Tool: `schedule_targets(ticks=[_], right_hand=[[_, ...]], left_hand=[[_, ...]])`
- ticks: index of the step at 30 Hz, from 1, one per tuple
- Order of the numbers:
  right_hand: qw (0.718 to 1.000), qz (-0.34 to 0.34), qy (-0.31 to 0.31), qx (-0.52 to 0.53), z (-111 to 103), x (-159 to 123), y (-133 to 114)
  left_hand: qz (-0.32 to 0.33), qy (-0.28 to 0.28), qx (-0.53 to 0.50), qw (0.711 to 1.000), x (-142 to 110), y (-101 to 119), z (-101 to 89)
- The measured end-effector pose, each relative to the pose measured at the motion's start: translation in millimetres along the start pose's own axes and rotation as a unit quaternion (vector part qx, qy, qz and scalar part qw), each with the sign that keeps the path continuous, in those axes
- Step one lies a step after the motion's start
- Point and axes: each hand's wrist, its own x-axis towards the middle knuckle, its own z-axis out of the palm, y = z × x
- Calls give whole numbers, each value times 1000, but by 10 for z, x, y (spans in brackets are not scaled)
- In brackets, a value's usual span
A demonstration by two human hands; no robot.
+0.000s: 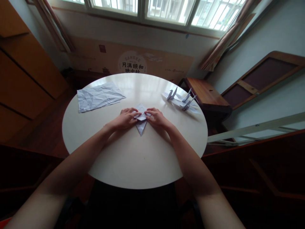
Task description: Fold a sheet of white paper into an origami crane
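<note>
A piece of folded white paper [141,127] lies on the round white table in front of me, one pointed corner toward me and another pointing away. My left hand [127,118] has its fingers closed on the left edge of the paper. On the opposite edge, my right hand [156,117] pinches the paper with thumb and fingertips. A horizontal fold crosses the paper between the two hands. Fingers cover both side corners, so these are partly hidden.
Several folded paper cranes [184,102] stand at the table's right back. Creased paper sheets [100,96] lie at the left back. The round white table [133,162] has a wooden cabinet [208,92] behind it on the right. Windows [166,11] line the far wall.
</note>
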Motion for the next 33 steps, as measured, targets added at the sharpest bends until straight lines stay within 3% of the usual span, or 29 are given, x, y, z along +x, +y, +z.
schedule_targets(ticks=[18,33], right_hand=[[1000,-2,-20,-16,-2,7,11],[1000,4,-22,-17,-33,7,-33]], left_hand=[[14,10,-24,1000,26,-128,108],[3,-4,-11,1000,20,-81,54]])
